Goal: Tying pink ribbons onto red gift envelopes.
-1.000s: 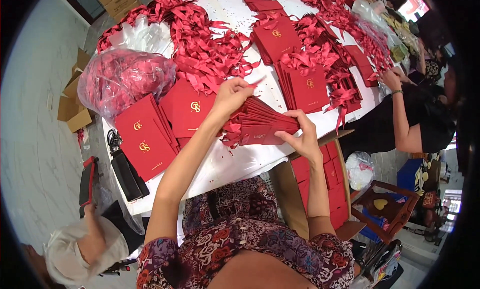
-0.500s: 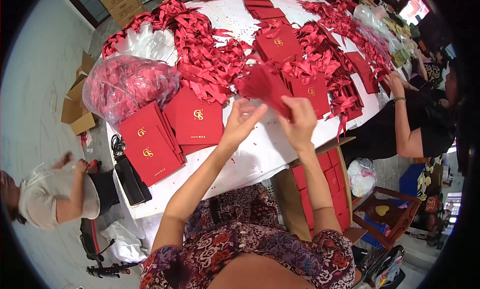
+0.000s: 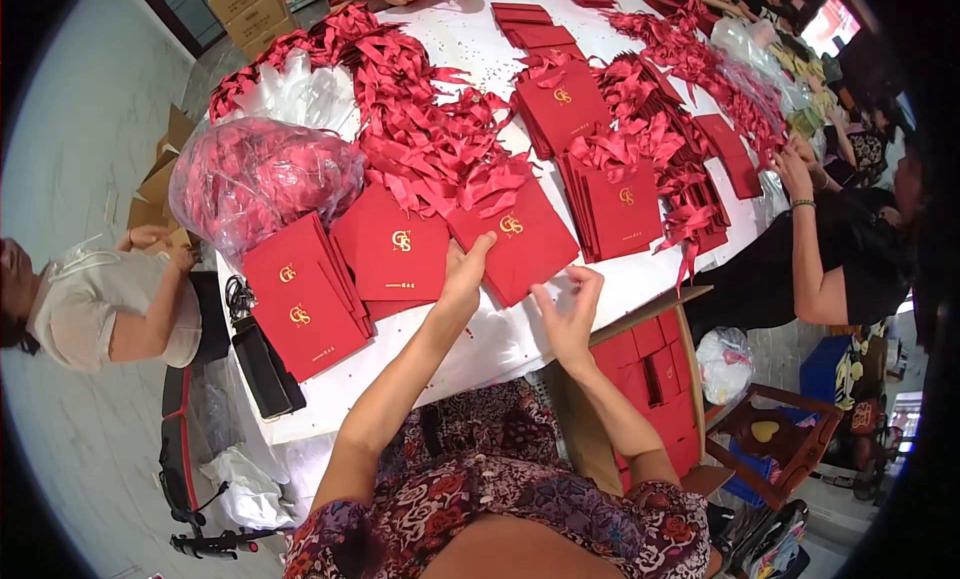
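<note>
A flat red paper gift bag (image 3: 532,251) with a gold emblem and red ribbon handles lies at a tilt in front of me on the table. My left hand (image 3: 465,277) grips its left edge, thumb on top and the other fingers partly hidden. By the bag's lower right corner is my right hand (image 3: 570,317), fingers apart and holding nothing; whether it touches the corner I cannot tell. Left of this bag are two stacks of similar bags, the nearer pile (image 3: 402,254) and the farther-left pile (image 3: 305,304). More upright bundles (image 3: 612,204) of bags stand to the right.
Heaped red ribbons (image 3: 420,129) cover the middle of the white table (image 3: 420,354). A clear plastic sack (image 3: 262,184) of red material sits left, above a black case (image 3: 265,369). An open carton (image 3: 580,409) of red bags stands at my right. Co-workers surround the table.
The red bag, blurred in my right hand before, now lies flat on the table in my left hand's grip. My right hand has come down and opened. The person at left has turned toward the cartons.
</note>
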`<state>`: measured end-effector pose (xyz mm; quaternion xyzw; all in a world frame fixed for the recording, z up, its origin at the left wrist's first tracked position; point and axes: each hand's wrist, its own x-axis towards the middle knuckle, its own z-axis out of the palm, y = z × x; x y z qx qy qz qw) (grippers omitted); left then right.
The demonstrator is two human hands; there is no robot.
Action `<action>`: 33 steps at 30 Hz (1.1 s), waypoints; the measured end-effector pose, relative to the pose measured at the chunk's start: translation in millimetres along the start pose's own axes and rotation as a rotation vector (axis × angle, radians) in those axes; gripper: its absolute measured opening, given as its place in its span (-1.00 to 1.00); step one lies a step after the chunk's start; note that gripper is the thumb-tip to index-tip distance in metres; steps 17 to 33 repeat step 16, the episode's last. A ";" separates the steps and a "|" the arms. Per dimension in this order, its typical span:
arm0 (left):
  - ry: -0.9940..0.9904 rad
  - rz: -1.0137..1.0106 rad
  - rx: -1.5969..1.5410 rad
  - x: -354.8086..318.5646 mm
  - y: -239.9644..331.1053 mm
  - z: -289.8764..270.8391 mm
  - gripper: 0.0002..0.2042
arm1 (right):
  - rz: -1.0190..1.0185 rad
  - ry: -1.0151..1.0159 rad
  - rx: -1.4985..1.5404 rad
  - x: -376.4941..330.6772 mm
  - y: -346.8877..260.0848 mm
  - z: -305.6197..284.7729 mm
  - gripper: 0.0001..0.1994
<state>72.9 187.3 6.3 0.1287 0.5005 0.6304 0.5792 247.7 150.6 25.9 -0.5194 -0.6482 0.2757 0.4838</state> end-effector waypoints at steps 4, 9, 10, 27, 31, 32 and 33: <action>0.000 0.028 -0.003 11.3 -0.3 -3.3 -0.46 | 0.848 -0.129 0.667 23.6 -12.4 7.4 -0.25; -0.013 -0.062 0.008 35.1 8.6 7.5 -0.53 | 0.889 -0.132 0.891 47.1 15.9 30.5 -0.60; -0.014 -0.051 0.009 40.5 11.1 12.1 -0.53 | 0.880 -0.138 0.897 50.2 18.0 34.8 -0.60; -0.060 0.036 0.102 87.7 19.8 18.6 -0.40 | 0.916 -0.098 0.883 85.3 46.6 71.4 -0.72; -0.060 0.036 0.102 87.7 19.8 18.6 -0.40 | 0.916 -0.098 0.883 85.3 46.6 71.4 -0.72; -0.060 0.036 0.102 87.7 19.8 18.6 -0.40 | 0.916 -0.098 0.883 85.3 46.6 71.4 -0.72; -0.060 0.036 0.102 87.7 19.8 18.6 -0.40 | 0.916 -0.098 0.883 85.3 46.6 71.4 -0.72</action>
